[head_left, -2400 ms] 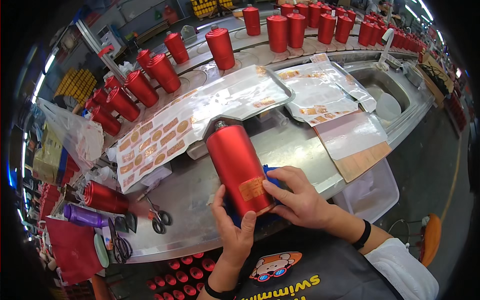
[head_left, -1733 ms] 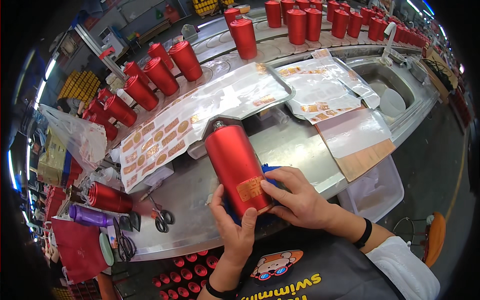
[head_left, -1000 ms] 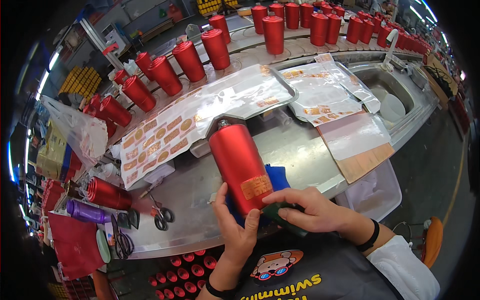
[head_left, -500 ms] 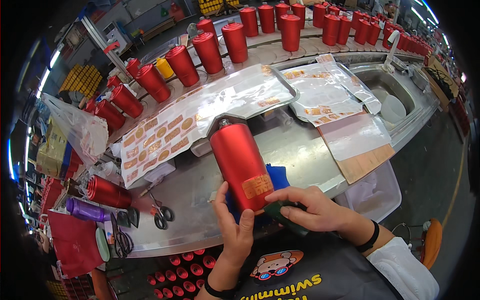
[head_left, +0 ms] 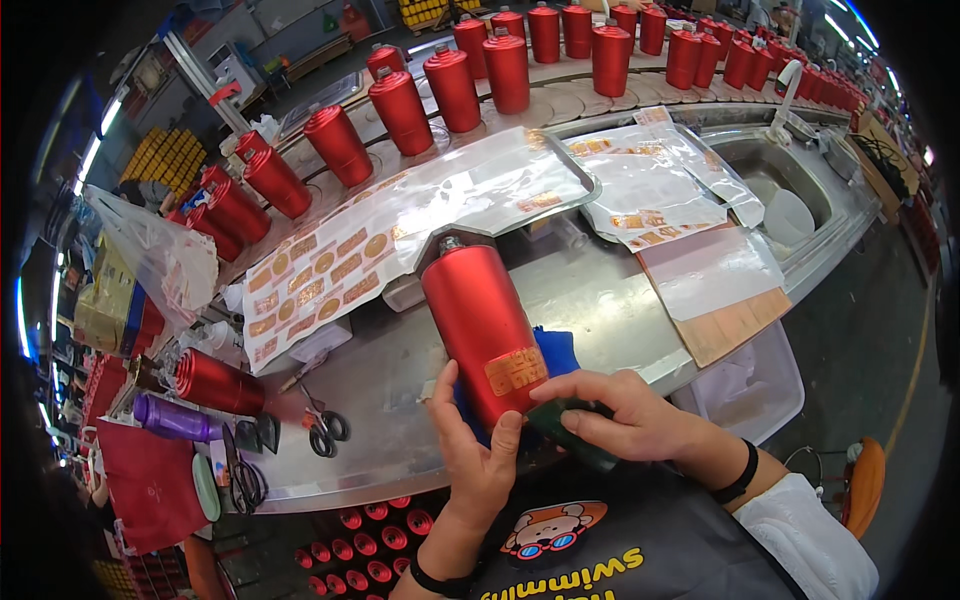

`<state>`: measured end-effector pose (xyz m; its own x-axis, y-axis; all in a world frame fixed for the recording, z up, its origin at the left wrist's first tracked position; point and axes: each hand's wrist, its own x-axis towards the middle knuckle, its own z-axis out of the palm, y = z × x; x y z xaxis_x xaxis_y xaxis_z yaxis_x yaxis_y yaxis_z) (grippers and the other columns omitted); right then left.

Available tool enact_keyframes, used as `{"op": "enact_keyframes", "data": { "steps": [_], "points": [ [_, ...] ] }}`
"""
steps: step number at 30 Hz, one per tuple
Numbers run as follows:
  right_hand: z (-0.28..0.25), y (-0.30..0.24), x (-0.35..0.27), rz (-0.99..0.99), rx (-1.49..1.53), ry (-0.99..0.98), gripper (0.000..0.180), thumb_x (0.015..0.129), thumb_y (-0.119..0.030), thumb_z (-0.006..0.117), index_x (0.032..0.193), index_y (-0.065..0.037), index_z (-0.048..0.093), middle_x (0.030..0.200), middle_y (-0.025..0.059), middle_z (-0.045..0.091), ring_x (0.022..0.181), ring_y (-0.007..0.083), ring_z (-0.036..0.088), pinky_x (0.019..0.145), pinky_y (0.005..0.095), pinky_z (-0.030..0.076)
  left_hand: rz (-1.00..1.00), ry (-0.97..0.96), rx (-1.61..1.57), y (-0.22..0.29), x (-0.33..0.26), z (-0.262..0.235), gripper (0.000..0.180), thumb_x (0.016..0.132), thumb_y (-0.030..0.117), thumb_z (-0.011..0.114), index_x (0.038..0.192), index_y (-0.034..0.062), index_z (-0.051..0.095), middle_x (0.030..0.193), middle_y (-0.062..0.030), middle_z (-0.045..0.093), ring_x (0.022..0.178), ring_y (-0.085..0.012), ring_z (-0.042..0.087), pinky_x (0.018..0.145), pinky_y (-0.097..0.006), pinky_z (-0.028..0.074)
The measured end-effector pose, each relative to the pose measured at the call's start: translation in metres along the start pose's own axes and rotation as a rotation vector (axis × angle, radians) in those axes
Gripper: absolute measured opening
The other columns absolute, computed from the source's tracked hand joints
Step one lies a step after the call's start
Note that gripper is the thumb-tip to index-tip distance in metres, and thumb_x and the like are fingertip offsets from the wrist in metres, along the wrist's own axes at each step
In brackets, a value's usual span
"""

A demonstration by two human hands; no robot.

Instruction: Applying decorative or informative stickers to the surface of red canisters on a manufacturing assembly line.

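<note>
A glossy red bottle [head_left: 475, 300] lies tilted on the steel worktop, its narrow neck pointing away from me. On its upper side near the base sits a gold decal [head_left: 515, 371]. My left hand [head_left: 476, 440] holds the base end, fingers along the left side and thumb over the near part. Between the fingers and thumb of my right hand [head_left: 630, 420] is a dark green flat scraper [head_left: 570, 432], its edge by the base just below the decal. A blue cloth [head_left: 556, 350] shows partly from beneath the bottle.
Decal sheets [head_left: 320, 285] lie beyond the bottle, with more sheets [head_left: 650, 190] beside a sink [head_left: 775, 170]. Scissors [head_left: 325, 430], a purple bottle [head_left: 172, 416] and another red bottle [head_left: 215, 382] are at left. Red bottles [head_left: 404, 110] line a curved conveyor behind.
The conveyor's red bottles have shifted to the right, and the yellow item among them no longer shows. My left thumb has moved slightly up the held bottle; my right hand stays nearly still.
</note>
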<state>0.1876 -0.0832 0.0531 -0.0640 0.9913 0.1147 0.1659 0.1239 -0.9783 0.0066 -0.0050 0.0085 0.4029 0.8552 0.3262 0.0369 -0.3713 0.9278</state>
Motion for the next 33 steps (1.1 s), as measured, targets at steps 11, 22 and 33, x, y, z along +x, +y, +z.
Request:
{"op": "enact_keyframes", "data": {
  "steps": [11,22,33],
  "points": [
    [0.0012,-0.0040,-0.0003,-0.007,-0.031,-0.022,0.034,0.090,-0.004,0.054,0.123,-0.006,0.055,0.085,0.0090,0.066,0.073,0.0170,0.067,0.066,0.0287,0.051,0.016,-0.014,0.001,-0.0015,-0.0003,-0.0033,0.073,0.090,0.029,0.064,0.140,-0.0085,0.026,0.136,-0.0223,0.036,0.128,-0.0306,0.037,0.109,-0.039,0.027],
    [0.0026,0.0001,-0.0006,-0.024,-0.027,0.003,0.034,0.090,-0.003,0.053,0.123,-0.005,0.054,0.085,0.0098,0.066,0.074,0.0174,0.068,0.066,0.0290,0.051,-0.059,-0.005,-0.196,0.0010,-0.0018,-0.0069,0.068,0.092,0.027,0.060,0.140,-0.0085,0.027,0.137,-0.0205,0.036,0.130,-0.0282,0.035,0.110,-0.037,0.025],
    [0.0042,-0.0046,0.0010,-0.030,-0.030,-0.033,0.034,0.090,-0.003,0.053,0.124,-0.005,0.054,0.087,0.0105,0.067,0.075,0.0184,0.068,0.066,0.0299,0.052,0.005,-0.007,-0.045,-0.0026,-0.0018,-0.0053,0.070,0.091,0.027,0.063,0.139,-0.0089,0.027,0.137,-0.0216,0.037,0.129,-0.0294,0.037,0.109,-0.038,0.027]
  ]
}}
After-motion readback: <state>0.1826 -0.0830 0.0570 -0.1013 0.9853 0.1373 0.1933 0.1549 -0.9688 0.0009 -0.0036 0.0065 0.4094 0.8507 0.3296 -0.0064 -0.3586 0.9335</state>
